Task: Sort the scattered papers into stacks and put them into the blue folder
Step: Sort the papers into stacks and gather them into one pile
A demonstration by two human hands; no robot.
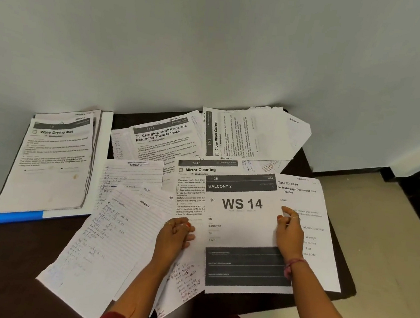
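A printed sheet headed "WS 14" [240, 214] lies in front of me over other papers. My right hand [288, 231] pinches its right edge, and my left hand [178, 235] grips its left edge with curled fingers. The open blue folder [15, 219] lies at the left of the dark table, and a stack topped by "Wipe Drying Mat" [51, 164] rests inside it. Handwritten lined sheets [105, 238] spread out to the left of my left hand. More printed sheets, such as "Mirror Cleaning" [191, 183] and "Charging Small Items" [161, 137], are scattered behind.
A low dark table [9, 253] stands against a pale wall [217, 42]. Crumpled sheets [258, 135] lean at the table's far right corner. A "TASK ID" sheet [320, 236] lies under my right hand side. Beige tiled floor [390, 244] shows to the right.
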